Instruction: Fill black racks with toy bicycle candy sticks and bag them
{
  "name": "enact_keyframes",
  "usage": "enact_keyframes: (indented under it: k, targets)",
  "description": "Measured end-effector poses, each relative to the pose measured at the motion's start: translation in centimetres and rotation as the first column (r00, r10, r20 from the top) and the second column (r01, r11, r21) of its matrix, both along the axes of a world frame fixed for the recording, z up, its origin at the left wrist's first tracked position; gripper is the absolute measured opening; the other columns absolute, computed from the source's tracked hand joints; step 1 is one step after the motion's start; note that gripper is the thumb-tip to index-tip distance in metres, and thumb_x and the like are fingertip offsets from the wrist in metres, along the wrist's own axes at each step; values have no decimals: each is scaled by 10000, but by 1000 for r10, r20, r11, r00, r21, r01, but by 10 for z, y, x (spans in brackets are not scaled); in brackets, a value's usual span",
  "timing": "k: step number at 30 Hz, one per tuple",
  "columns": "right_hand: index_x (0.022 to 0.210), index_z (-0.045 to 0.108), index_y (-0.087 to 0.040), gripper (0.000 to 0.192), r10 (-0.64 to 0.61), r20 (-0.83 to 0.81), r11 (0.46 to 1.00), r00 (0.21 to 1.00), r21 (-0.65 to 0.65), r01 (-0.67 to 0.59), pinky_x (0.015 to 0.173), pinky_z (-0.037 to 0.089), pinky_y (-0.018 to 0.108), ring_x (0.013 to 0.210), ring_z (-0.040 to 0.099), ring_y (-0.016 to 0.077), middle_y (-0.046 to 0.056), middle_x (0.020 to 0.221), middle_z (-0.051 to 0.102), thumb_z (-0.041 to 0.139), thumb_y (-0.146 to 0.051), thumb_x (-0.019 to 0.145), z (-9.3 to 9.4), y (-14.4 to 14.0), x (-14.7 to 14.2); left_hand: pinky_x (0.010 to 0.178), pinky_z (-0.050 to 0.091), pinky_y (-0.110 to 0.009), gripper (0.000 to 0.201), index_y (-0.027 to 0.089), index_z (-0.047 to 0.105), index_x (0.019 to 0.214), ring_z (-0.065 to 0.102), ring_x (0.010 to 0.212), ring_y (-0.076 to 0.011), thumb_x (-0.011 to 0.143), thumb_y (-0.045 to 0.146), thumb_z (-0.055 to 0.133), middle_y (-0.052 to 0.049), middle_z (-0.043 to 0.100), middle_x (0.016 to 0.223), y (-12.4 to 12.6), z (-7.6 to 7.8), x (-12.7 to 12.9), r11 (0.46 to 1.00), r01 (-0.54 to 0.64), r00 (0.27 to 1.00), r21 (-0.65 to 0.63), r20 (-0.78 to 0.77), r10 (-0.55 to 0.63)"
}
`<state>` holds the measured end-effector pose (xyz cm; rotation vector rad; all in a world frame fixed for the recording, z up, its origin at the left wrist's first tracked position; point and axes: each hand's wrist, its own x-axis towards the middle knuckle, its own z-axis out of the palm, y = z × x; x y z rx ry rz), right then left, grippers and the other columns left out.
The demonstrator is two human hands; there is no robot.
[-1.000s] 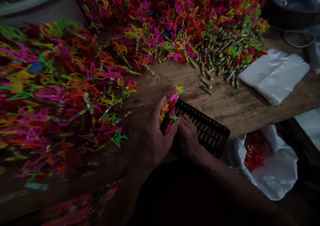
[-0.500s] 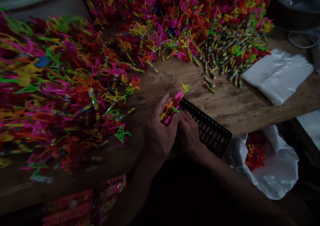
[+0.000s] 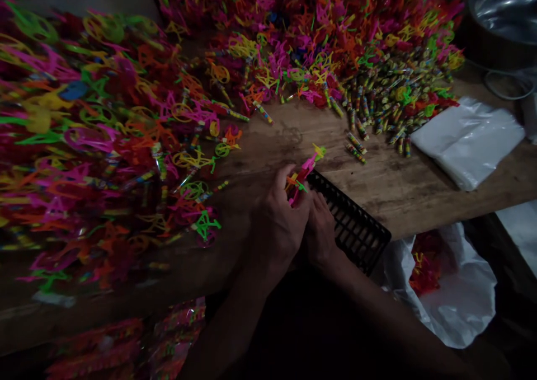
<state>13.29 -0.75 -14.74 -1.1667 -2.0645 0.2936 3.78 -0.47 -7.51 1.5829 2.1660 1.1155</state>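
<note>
A heap of bright plastic toys (image 3: 96,145) covers the left and far table (image 3: 398,184); at near centre the left hand (image 3: 277,229) is closed around a small bundle of toys (image 3: 302,174), the right hand (image 3: 323,231) pressed against it, its grip hidden. The bundle sits over the black tray (image 3: 356,231), long axis pointing far-right. It looks light, thin and likely brittle, best held mid-length.

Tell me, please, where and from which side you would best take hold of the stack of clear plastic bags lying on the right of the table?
Probably by the near corner of the stack of clear plastic bags, coming from the table's front edge. The stack lies flat, that corner points toward the edge, and bare wood surrounds it, while the wrapped sticks crowd its far left side.
</note>
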Motion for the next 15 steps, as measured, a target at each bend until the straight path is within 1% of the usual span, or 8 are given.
enact_keyframes:
  k: [2,5,7,9,10,12,14,15]
  targets:
    - [1206,655,-210,356,5,-32,1000,999,-6,-5,870,521,426,919,598,261,96,979,665,354,-162,1022,-1,1,0,787,584,-318,294,203,702,1186,760,891,-220,899,255,668,-72,790,1080,1,0,1,1000,-6,1000,-14,-4,6]
    - [1188,672,-206,366,31,-103,998,994,-58,-37,863,530,422,954,599,265,103,992,668,354,-157,1012,-3,4,-2,768,573,-303,281,206,700,1186,761,867,-215,911,233,654,-63,794,1038,2,-2,2,1000,-9,1000,-17,-16,9]
    - [1134,690,-198,342,51,-139,993,989,-100,-65,855,541,413,963,605,261,103,979,671,372,-173,1010,-5,7,-3,747,574,-303,283,191,702,1183,762,838,-219,906,213,649,-67,798,997,3,-5,2,1000,-16,1000,1,-26,16]
    - [1072,703,-188,309,70,-169,987,983,-134,-93,823,554,389,932,619,248,104,966,681,401,-201,1010,-3,9,-1,748,582,-302,293,166,701,1181,765,830,-220,892,182,654,-84,800,995,4,-9,2,999,-5,1000,37,-31,6]
    - [1052,707,-184,292,94,-186,981,978,-151,-123,791,558,368,898,629,236,103,960,689,419,-212,1008,1,10,3,758,588,-298,296,156,700,1177,767,834,-217,884,168,659,-89,801,997,5,-11,1,998,8,999,56,-31,-6]
    - [1043,714,-183,255,187,-209,956,960,-188,-227,735,560,326,824,651,207,95,953,712,466,-219,995,14,12,17,798,598,-285,298,155,700,1168,774,868,-209,872,146,668,-89,803,1016,4,-13,-4,994,46,999,95,-31,-43]
    - [1045,724,-194,224,292,-198,917,936,-220,-333,726,562,305,799,682,191,81,959,744,512,-215,977,37,19,39,817,608,-284,302,171,703,1168,778,888,-209,870,140,670,-80,803,1041,1,-12,-10,991,69,997,115,-40,-65]
    - [1040,731,-203,215,305,-174,912,936,-229,-340,740,564,304,819,702,192,74,970,760,527,-218,973,50,28,50,812,613,-288,306,181,706,1172,780,885,-211,870,139,670,-76,803,1050,-1,-11,-14,992,73,997,107,-42,-69]
